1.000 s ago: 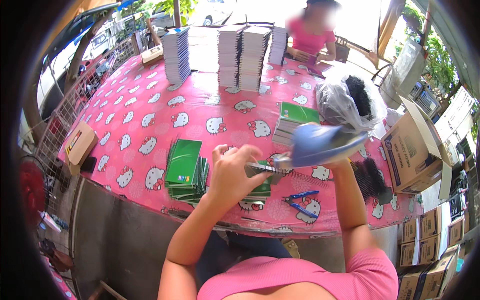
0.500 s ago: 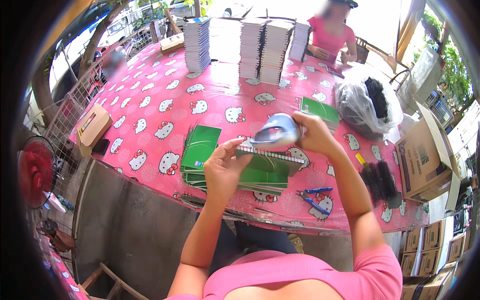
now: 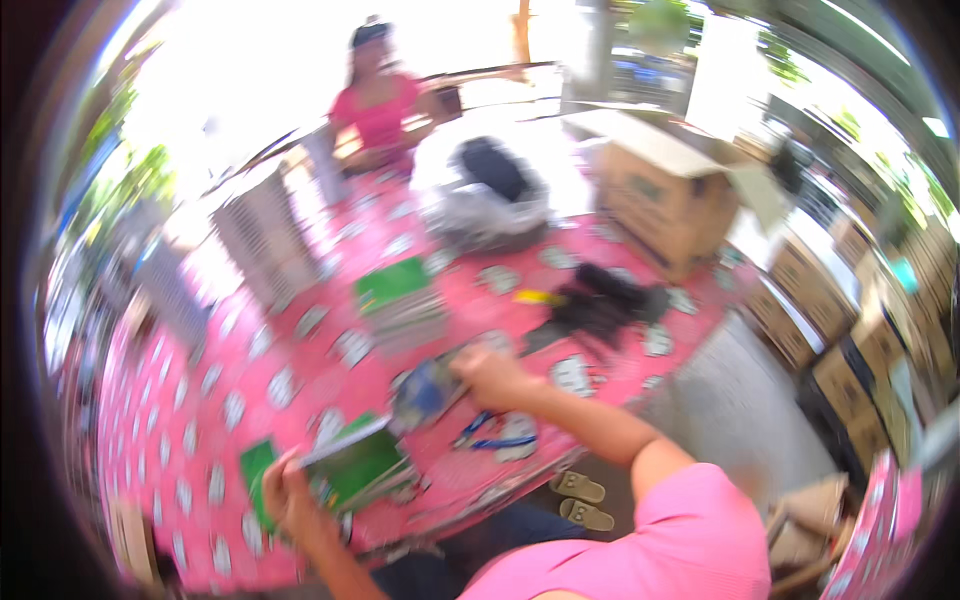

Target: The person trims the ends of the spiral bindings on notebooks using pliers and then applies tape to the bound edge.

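The picture is smeared by motion. My left hand is closed on the left edge of a green spiral notebook, tilted up over other green notebooks. To the right of it, my right hand grips a rounded blue-and-white thing, too blurred to name. Blue-handled cutting pliers lie on the table just below my right forearm. Beyond my hands stands a short stack of notebooks with a green cover on top.
Tall notebook stacks stand at the far left of the pink patterned table. A clear plastic bag with black contents, black coils and an open cardboard box lie to the right. Across the table is a person in pink.
My view has swung to the right, blurring the scene. The blue-and-white thing has moved from above the notebook to its right, beside the pliers. Both hands keep their hold.
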### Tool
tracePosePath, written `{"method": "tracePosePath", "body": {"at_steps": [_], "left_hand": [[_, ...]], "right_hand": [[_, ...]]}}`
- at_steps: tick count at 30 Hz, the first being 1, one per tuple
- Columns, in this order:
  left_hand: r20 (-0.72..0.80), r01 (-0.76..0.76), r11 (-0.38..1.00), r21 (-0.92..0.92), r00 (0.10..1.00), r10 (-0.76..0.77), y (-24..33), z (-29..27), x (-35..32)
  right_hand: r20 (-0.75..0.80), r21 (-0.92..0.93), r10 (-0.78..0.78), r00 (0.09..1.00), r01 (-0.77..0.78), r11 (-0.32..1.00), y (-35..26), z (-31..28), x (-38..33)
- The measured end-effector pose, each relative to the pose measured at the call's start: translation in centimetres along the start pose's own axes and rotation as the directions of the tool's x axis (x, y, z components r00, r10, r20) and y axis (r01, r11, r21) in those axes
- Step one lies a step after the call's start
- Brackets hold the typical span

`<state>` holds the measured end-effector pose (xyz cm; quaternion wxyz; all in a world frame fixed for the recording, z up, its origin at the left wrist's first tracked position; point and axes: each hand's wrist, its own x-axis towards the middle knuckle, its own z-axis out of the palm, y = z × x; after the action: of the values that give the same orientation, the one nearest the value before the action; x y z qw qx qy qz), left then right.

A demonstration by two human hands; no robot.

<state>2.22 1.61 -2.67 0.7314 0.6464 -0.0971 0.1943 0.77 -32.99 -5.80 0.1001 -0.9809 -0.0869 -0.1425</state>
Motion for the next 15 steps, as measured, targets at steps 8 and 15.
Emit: {"method": "tracePosePath", "body": {"at_steps": [8,15], "left_hand": [[0.024,0.027,0.997,0.078,0.999,-0.029,3.2,3.4,-0.5],[-0.065,0.198,0.98,0.011,0.978,-0.197,0.6,1.1,0.3]], "right_hand": [[-0.126,0.825,0.113,0.986,0.041,0.563,-3.7,-9.2,-2.5],[-0.209,0.844,0.018,0.978,0.171,0.509,-7.8,-8.5,-0.8]]}}
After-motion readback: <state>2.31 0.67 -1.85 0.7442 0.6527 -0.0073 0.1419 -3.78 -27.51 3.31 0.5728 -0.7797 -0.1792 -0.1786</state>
